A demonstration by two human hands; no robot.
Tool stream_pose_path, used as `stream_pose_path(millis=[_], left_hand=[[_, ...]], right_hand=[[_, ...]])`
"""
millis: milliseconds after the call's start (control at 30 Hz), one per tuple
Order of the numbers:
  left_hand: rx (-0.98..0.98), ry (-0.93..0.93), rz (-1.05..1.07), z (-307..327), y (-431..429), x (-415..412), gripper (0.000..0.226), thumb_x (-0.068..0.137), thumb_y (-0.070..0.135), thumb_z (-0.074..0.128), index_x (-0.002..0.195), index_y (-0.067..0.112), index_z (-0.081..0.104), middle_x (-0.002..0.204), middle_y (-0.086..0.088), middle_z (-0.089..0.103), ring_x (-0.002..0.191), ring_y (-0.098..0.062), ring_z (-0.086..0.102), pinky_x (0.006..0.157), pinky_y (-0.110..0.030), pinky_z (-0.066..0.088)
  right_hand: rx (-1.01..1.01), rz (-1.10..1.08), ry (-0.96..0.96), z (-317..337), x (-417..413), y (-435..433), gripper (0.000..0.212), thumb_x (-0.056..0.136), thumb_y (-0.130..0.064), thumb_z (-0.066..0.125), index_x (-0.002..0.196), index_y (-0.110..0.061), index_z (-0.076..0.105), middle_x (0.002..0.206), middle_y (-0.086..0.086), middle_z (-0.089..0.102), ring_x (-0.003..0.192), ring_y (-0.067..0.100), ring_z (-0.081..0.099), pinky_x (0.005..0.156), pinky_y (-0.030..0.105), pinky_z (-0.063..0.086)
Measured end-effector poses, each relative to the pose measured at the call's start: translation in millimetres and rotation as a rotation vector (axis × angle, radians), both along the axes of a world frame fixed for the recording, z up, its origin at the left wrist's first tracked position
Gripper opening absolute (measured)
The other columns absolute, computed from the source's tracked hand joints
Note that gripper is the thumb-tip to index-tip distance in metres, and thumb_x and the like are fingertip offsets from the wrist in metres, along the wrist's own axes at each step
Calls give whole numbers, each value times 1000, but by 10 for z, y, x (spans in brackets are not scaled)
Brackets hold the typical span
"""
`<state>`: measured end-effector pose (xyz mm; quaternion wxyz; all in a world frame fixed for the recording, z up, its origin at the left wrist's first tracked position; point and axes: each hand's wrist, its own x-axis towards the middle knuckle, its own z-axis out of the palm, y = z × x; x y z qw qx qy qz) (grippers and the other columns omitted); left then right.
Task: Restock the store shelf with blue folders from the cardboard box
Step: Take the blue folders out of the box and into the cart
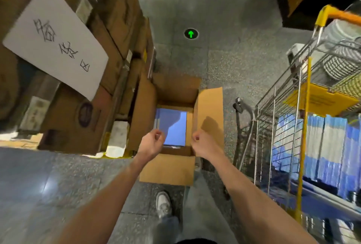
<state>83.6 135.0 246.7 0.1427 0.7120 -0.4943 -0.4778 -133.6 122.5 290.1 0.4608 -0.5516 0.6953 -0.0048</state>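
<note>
Our left hand and right hand hover curled and empty over the cardboard box. Blue folders lie flat inside, likely light, slick, bendy; we'd grip opposite edges.

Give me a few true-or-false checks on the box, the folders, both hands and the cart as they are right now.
1. The cardboard box on the floor is open, flaps spread. True.
2. Each hand grips a folder. False: the left hand and the right hand hold nothing, fingers curled, above the box.
3. Blue folders lie inside the box. True.
4. The wire cart stands to the left of the box. False: it stands to its right.
</note>
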Motion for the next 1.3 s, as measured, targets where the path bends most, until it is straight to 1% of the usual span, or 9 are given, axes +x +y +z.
stream_pose_path(millis=[67,300,467,567,700,800,967,1133,1300], left_hand=[[24,-2,39,-227,-102,52,48,88,50,51,117,14,66,103,-6,74,93,-25,71,84,-47,60],[172,-69,23,-549,-764,-201,29,105,35,49,124,16,58,104,-2,69,91,-23,66,79,-30,48],[208,-89,65,-1192,-1067,-197,31,105,30,50,130,14,58,107,-8,71,103,-31,66,79,-26,42],[258,-93,54,-1821,-1186,-130,36,105,32,51,137,15,53,118,-2,65,109,-24,62,81,-21,37],[308,-85,44,-2854,-1337,-14,44,105,39,49,144,18,50,136,-8,61,122,-26,59,90,-25,41],[353,-108,23,-3716,-1417,93,50,105,45,45,149,23,43,143,-6,56,126,-25,56,96,-27,41],[360,-145,1,-4790,-1609,159,52,106,42,45,153,23,33,146,-10,53,119,-24,57,87,-30,42],[411,-163,12,-5651,-1732,191,75,107,44,43,162,21,-1,167,-6,21,145,-30,35,108,-33,35],[434,-248,-35,-6315,-1728,195,92,101,50,51,161,15,-9,170,-7,-7,156,-29,3,124,-47,20]], right_hand=[[5,10,0,-97,16,-137,21,99,-20,53,79,-22,51,86,-3,48,90,18,50,71,23,36],[136,106,-49,-853,-15,-877,31,99,-20,53,127,-7,60,124,11,64,116,28,59,93,32,46],[211,56,-57,-1615,44,-1238,30,96,-21,56,124,-11,61,120,10,66,112,27,61,86,29,44],[244,62,-77,-2311,175,-1343,18,90,-19,49,101,-20,63,105,3,64,106,29,59,84,35,45],[225,-116,-64,-3230,303,-1398,19,94,-18,54,111,-16,62,103,5,65,102,24,60,95,37,47],[205,-146,-86,-4066,421,-1281,16,95,-24,51,100,-14,62,94,2,62,93,21,60,81,29,42],[244,-265,-69,-5091,566,-1212,39,101,-42,47,119,-10,59,120,10,63,112,27,59,93,31,42],[239,-281,-59,-5844,571,-1309,54,104,-46,42,147,-13,45,149,9,50,133,28,50,104,31,39],[166,-225,-18,-6365,540,-1437,46,104,-41,45,141,-14,52,142,10,57,130,27,53,102,28,40]])
